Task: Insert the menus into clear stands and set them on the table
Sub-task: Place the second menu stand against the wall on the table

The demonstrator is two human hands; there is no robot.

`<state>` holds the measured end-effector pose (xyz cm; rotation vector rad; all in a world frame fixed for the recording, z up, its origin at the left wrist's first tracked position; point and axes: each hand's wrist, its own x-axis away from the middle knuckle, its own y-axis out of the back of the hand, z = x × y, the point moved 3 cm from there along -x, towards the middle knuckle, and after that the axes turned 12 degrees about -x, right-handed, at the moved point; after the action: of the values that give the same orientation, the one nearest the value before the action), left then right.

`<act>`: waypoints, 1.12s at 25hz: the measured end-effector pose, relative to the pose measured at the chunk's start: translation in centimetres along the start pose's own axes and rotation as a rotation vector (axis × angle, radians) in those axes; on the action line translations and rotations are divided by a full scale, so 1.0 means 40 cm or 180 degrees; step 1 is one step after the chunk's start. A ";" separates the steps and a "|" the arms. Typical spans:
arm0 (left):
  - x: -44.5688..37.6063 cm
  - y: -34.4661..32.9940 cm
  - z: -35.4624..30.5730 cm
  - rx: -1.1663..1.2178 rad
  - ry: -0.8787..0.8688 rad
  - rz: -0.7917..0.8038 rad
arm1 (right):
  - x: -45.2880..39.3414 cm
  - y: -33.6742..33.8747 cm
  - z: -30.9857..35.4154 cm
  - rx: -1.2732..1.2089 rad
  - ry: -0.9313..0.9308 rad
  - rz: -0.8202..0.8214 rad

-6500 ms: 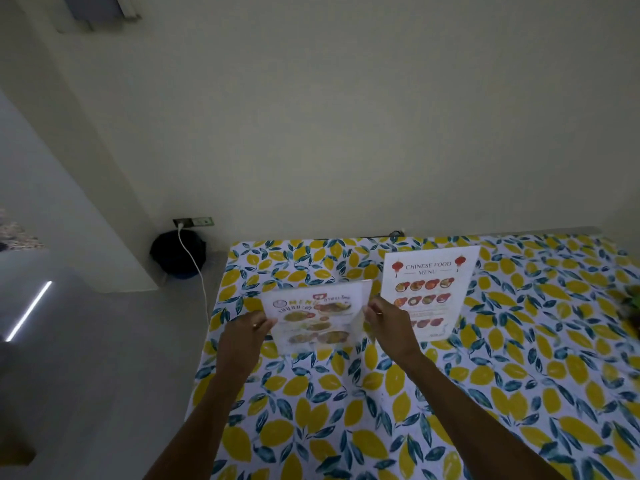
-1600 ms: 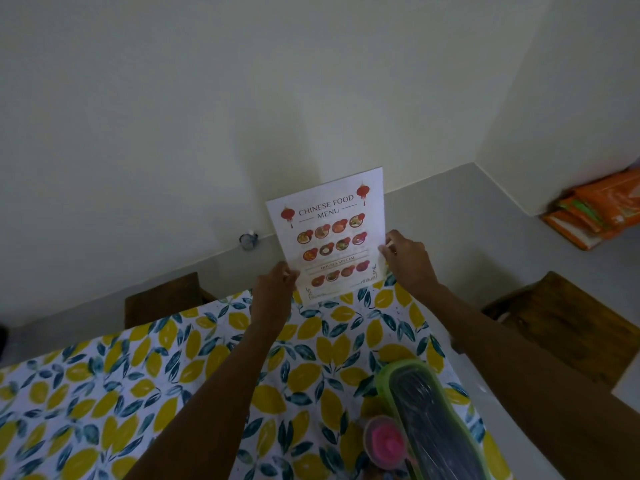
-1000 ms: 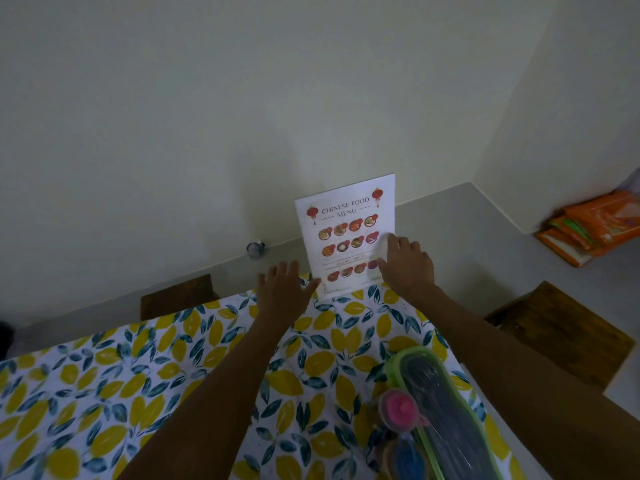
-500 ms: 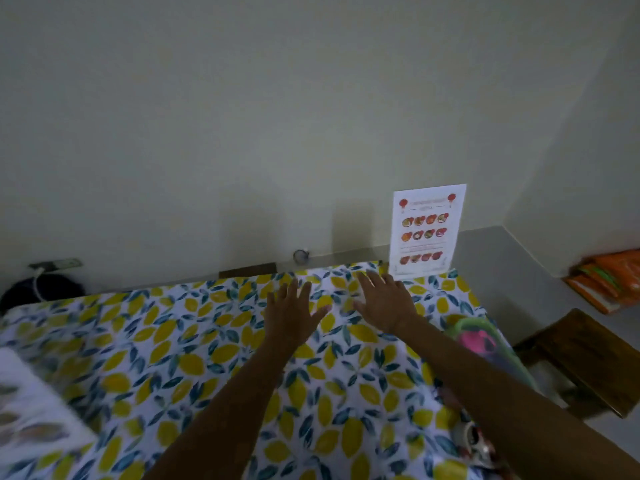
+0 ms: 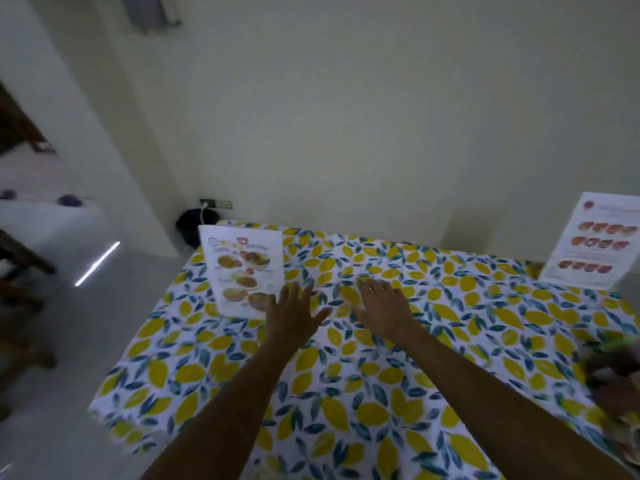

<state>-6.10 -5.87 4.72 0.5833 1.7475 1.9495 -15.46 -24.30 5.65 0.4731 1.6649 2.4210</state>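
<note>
Both hands spread flat and empty at frame centre, left hand point(image 5: 294, 311) beside the left menu point(image 5: 244, 271), right hand point(image 5: 382, 306) alongside; likely next, square that menu gently by its edges.

The tabletop point(image 5: 381, 393) is bare lemon-print cloth across its middle and near part, so a hand can pass freely there. Both hands, the left hand point(image 5: 294, 315) and the right hand point(image 5: 384, 308), hover spread-fingered over that bare middle, each grip empty. At the far left an upright food menu point(image 5: 244, 271) stands in the way, just beside the left hand's fingers. At the far right corner an upright Chinese food menu point(image 5: 595, 244) blocks the edge, well apart from the right hand. Blurred clutter point(image 5: 616, 372) crowds the near right edge.
</note>
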 end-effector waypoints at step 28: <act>-0.640 -0.089 0.783 0.1767 0.0994 -0.0081 | -0.784 -0.149 0.412 -0.1992 -0.0032 -0.0876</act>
<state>33.17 4.42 4.20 0.4411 2.5073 1.5905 19.39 -17.41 0.34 0.1443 0.8149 2.5275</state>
